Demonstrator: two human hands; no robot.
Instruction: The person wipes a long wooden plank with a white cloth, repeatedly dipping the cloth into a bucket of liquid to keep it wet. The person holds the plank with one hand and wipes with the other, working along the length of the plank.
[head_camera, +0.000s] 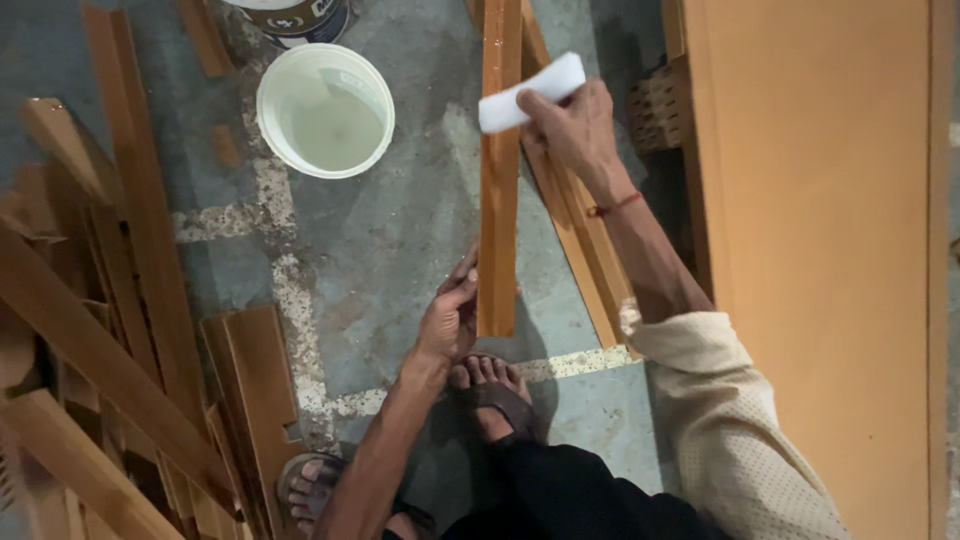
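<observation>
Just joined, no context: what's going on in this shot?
A person crouches on a concrete floor. The left hand steadies the near end of a long wooden strip, while the right hand presses a white pad against it higher up. A white bucket stands to the left, with piled wood offcuts beyond.

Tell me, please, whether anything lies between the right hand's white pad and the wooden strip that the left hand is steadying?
Nothing visible does. The right hand presses the white pad against the upper part of the wooden strip, while the left hand grips the strip's lower end. The white bucket stands apart on the floor, off to the side.
</observation>
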